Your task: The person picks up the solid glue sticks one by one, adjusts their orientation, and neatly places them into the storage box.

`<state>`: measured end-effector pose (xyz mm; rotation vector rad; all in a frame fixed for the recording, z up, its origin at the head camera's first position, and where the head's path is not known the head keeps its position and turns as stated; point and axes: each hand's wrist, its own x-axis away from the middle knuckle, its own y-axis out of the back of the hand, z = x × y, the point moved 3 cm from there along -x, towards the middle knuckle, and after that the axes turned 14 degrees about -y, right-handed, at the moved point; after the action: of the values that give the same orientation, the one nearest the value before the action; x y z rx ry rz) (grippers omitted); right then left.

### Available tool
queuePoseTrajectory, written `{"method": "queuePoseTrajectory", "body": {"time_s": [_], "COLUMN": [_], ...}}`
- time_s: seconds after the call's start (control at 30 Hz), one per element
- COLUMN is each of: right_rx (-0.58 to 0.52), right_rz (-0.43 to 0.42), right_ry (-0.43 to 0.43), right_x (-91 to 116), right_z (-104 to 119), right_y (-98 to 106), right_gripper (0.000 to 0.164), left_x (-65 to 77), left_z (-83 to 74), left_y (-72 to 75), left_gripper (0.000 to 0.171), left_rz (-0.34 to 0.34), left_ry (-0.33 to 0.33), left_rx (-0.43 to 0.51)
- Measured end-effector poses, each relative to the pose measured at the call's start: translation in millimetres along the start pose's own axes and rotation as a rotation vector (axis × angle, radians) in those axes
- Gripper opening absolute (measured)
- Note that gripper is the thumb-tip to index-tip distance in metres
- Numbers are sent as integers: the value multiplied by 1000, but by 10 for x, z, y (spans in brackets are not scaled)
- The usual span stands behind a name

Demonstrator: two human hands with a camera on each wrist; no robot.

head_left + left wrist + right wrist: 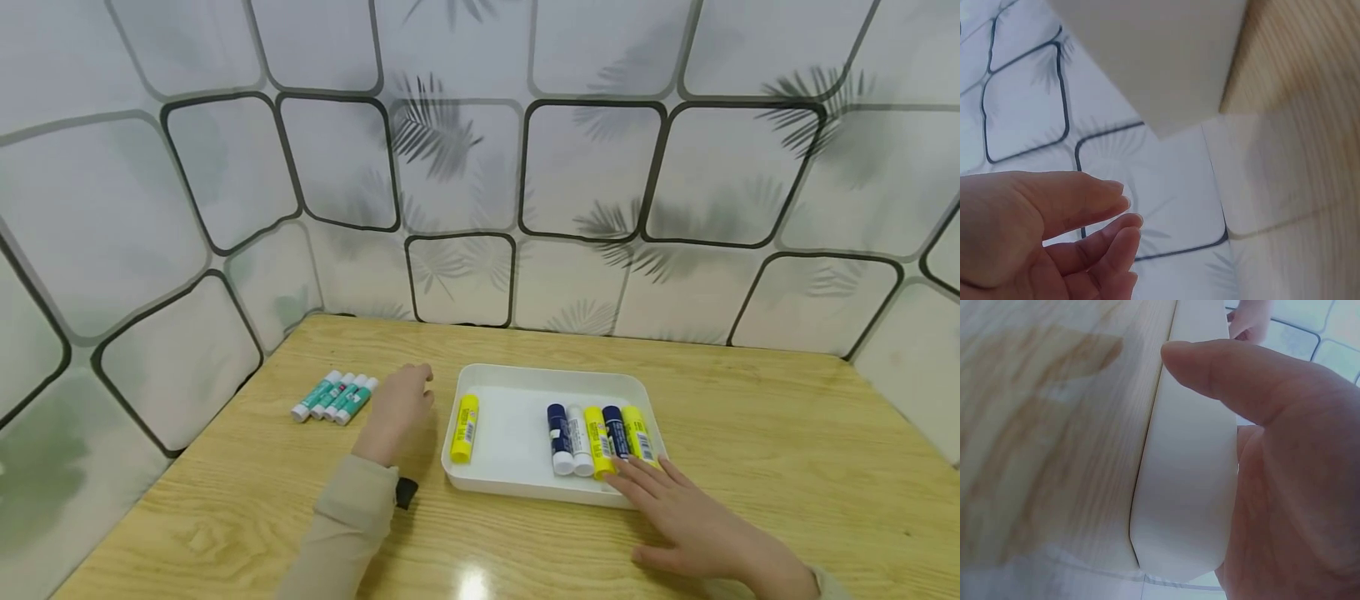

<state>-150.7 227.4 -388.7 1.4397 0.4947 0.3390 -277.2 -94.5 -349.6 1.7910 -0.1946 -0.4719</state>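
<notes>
A white tray (510, 487) stands on the table with several glue sticks in it. A yellow glue stick (464, 428) lies alone at its left end. Grouped at the right are a dark blue glue stick (559, 439), a white one (580, 440), a yellow one (599, 442), another dark blue one (616, 432) and another yellow one (639, 435). Between the tray and some green glue sticks (335, 397), my left hand (401, 408) hovers with loosely bent fingers, holding nothing. My right hand (678, 517) lies over the tray's near right corner, its fingers extended across the rim.
The wooden table (787, 450) carries everything. Patterned cloth (465, 192) hangs behind it and along the left side. A dark strap or band (406, 492) shows beside the left sleeve (348, 508).
</notes>
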Motion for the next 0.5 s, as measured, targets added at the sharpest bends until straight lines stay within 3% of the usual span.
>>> {"method": "queuePoseTrajectory", "body": {"time_s": [0.2, 0.5], "right_rx": [0, -18], "right_rz": [-13, 19], "right_ry": [16, -8], "right_x": [0, -6], "right_z": [-3, -8], "right_y": [-3, -2], "right_gripper": [74, 74], "left_x": [64, 115], "left_z": [234, 516], "left_y": [73, 119], "left_gripper": [25, 28], "left_rz": [-3, 58], "left_ry": [60, 198], "left_rx": [-5, 68]}}
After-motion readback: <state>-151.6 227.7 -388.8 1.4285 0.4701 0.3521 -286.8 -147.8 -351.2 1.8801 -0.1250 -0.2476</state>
